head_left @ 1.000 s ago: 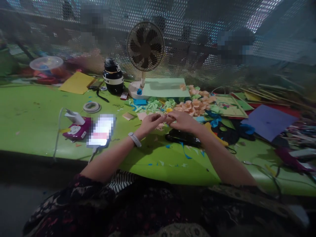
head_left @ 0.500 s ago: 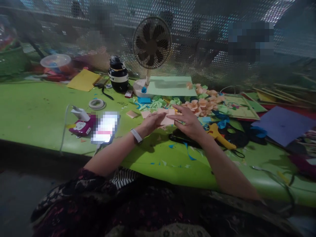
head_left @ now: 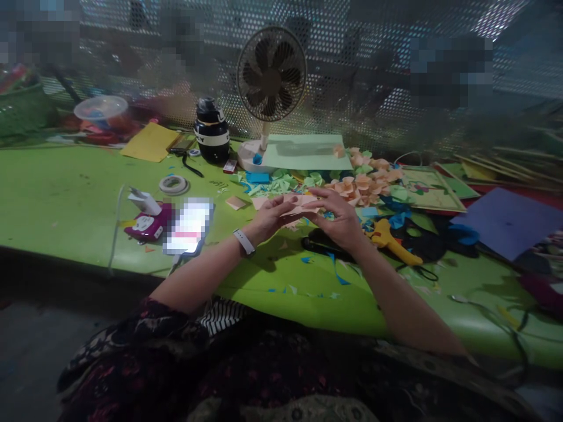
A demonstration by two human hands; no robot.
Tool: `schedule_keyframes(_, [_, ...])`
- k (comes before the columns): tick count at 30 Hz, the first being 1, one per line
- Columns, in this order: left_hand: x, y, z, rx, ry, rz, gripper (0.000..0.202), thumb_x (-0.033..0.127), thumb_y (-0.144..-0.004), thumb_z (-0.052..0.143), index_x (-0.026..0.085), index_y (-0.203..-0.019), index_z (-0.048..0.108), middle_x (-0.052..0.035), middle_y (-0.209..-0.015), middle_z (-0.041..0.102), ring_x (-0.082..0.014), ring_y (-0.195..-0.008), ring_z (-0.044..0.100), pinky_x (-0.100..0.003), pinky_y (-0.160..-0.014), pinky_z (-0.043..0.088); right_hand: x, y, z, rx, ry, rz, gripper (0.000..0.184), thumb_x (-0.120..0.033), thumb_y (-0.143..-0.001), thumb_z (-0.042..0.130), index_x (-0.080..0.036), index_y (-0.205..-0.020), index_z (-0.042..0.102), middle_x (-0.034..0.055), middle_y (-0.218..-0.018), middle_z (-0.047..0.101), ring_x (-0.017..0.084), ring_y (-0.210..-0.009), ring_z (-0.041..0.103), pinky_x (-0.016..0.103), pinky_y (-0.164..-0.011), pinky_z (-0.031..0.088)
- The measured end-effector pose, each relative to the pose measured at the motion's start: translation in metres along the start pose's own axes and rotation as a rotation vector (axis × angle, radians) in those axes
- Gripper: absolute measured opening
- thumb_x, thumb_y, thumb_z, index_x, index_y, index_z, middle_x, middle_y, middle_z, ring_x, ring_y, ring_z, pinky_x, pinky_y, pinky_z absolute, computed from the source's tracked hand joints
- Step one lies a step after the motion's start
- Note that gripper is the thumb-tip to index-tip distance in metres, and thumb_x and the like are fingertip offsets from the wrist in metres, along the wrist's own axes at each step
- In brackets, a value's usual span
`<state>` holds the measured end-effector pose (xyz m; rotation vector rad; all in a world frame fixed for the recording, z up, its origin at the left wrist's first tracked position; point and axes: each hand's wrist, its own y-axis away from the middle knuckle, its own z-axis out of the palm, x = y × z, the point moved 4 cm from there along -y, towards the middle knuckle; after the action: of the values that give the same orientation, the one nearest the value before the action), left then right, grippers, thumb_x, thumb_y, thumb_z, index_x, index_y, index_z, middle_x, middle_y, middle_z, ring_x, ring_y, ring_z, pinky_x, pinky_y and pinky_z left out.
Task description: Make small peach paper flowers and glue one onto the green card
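A piece of pale pink paper [head_left: 303, 203] is held between my two hands above the near part of the table. My left hand [head_left: 271, 218], with a white band at the wrist, pinches its left side between thumb and fingers. At the right edge, the fingers and thumb of my right hand [head_left: 336, 218] close on the same paper. Beyond my hands lie a heap of peach paper flowers [head_left: 363, 186] and some light green paper pieces [head_left: 285, 183]. A small folded peach paper [head_left: 236, 203] rests left of them.
A yellow glue gun [head_left: 393, 241] lies right of my right hand. On the left are a lit phone [head_left: 188, 227], a purple pouch-like item [head_left: 149, 225] and a tape roll [head_left: 173, 184]. A fan [head_left: 271, 79] and a dark bottle [head_left: 212, 138] stand at the back.
The pink paper has tipped from facing me to lying flatter between my hands. My right fingers have shifted along its edge, and my left thumb shows more on top.
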<state>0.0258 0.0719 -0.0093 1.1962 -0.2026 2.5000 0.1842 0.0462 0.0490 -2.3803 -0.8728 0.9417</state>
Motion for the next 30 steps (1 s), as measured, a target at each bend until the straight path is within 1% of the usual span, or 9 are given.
schedule_keyframes(3, [-0.001, -0.001, -0.001, -0.001, -0.048, 0.004, 0.017, 0.02, -0.083, 0.071, 0.015, -0.099, 0.071, -0.0078, -0.105, 0.074, -0.0187, -0.101, 0.07, -0.041, -0.104, 0.049, -0.001, 0.0, 0.001, -0.038, 0.015, 0.009, 0.013, -0.034, -0.09, 0.066, -0.028, -0.095, 0.076, 0.0082, -0.131, 0.066, 0.028, -0.123, 0.061, 0.05, -0.108, 0.045])
schedule_keyframes(6, [-0.003, -0.003, -0.001, 0.006, -0.055, 0.015, 0.015, 0.022, -0.083, 0.071, 0.015, -0.096, 0.07, -0.0076, -0.103, 0.074, -0.0193, -0.101, 0.07, -0.041, -0.104, 0.05, -0.001, 0.0, 0.0, 0.001, -0.014, 0.041, 0.015, -0.035, -0.092, 0.064, -0.027, -0.09, 0.076, 0.008, -0.13, 0.066, 0.027, -0.123, 0.06, 0.05, -0.108, 0.045])
schedule_keyframes(9, [-0.001, -0.003, 0.001, 0.038, -0.053, 0.036, 0.009, 0.023, -0.086, 0.069, 0.017, -0.093, 0.068, -0.0069, -0.104, 0.075, -0.019, -0.101, 0.07, -0.042, -0.103, 0.05, 0.002, 0.0, 0.001, 0.064, -0.129, 0.126, 0.023, -0.044, -0.091, 0.064, -0.024, -0.086, 0.073, 0.0099, -0.127, 0.066, 0.026, -0.12, 0.061, 0.047, -0.101, 0.051])
schedule_keyframes(11, [0.001, 0.0, 0.004, 0.043, -0.041, 0.034, 0.014, 0.03, -0.089, 0.066, 0.017, -0.094, 0.068, -0.0081, -0.109, 0.075, -0.0205, -0.104, 0.069, -0.042, -0.103, 0.051, 0.005, 0.0, 0.003, 0.093, -0.212, 0.214, 0.033, -0.053, -0.088, 0.064, -0.022, -0.081, 0.068, 0.0113, -0.124, 0.066, 0.025, -0.113, 0.064, 0.042, -0.092, 0.055])
schedule_keyframes(13, [0.003, 0.003, 0.008, 0.023, -0.037, 0.012, 0.029, 0.044, -0.092, 0.061, 0.017, -0.098, 0.069, -0.0107, -0.115, 0.074, -0.0238, -0.11, 0.067, -0.043, -0.102, 0.052, 0.009, 0.001, 0.004, 0.12, -0.244, 0.305, 0.04, -0.061, -0.084, 0.065, -0.021, -0.077, 0.063, 0.0107, -0.116, 0.068, 0.023, -0.099, 0.066, 0.037, -0.082, 0.057])
schedule_keyframes(16, [0.006, 0.008, 0.013, -0.037, -0.054, 0.033, 0.046, 0.058, -0.088, 0.062, 0.017, -0.106, 0.07, -0.0122, -0.117, 0.073, -0.026, -0.113, 0.067, -0.044, -0.102, 0.052, 0.012, 0.002, 0.005, 0.137, -0.234, 0.382, 0.044, -0.065, -0.079, 0.067, -0.021, -0.076, 0.058, 0.0041, -0.085, 0.066, 0.017, -0.073, 0.062, 0.032, -0.071, 0.055])
schedule_keyframes(18, [0.007, 0.01, 0.013, -0.074, -0.082, 0.094, 0.045, 0.05, -0.079, 0.077, 0.018, -0.11, 0.069, -0.0097, -0.116, 0.073, -0.0237, -0.108, 0.069, -0.043, -0.102, 0.052, 0.012, 0.002, 0.005, 0.143, -0.238, 0.391, 0.044, -0.064, -0.078, 0.067, -0.022, -0.075, 0.056, 0.0004, -0.072, 0.06, 0.015, -0.067, 0.058, 0.031, -0.068, 0.053])
schedule_keyframes(21, [0.005, 0.009, 0.011, -0.101, -0.132, 0.156, 0.051, 0.032, -0.069, 0.087, 0.021, -0.115, 0.068, -0.0058, -0.11, 0.074, -0.0197, -0.101, 0.07, -0.043, -0.103, 0.051, 0.011, 0.002, 0.005, 0.154, -0.258, 0.386, 0.042, -0.062, -0.078, 0.067, -0.022, -0.073, 0.056, 0.0003, -0.071, 0.06, 0.016, -0.069, 0.059, 0.032, -0.069, 0.053])
schedule_keyframes(30, [0.002, 0.005, 0.005, -0.076, -0.186, 0.166, 0.047, 0.028, -0.077, 0.082, 0.02, -0.12, 0.066, -0.0063, -0.105, 0.075, -0.0189, -0.097, 0.072, -0.044, -0.101, 0.053, 0.013, 0.002, 0.007, 0.143, -0.321, 0.386, 0.034, -0.054, -0.078, 0.069, -0.022, -0.077, 0.06, 0.0017, -0.076, 0.068, 0.017, -0.071, 0.064, 0.034, -0.072, 0.055])
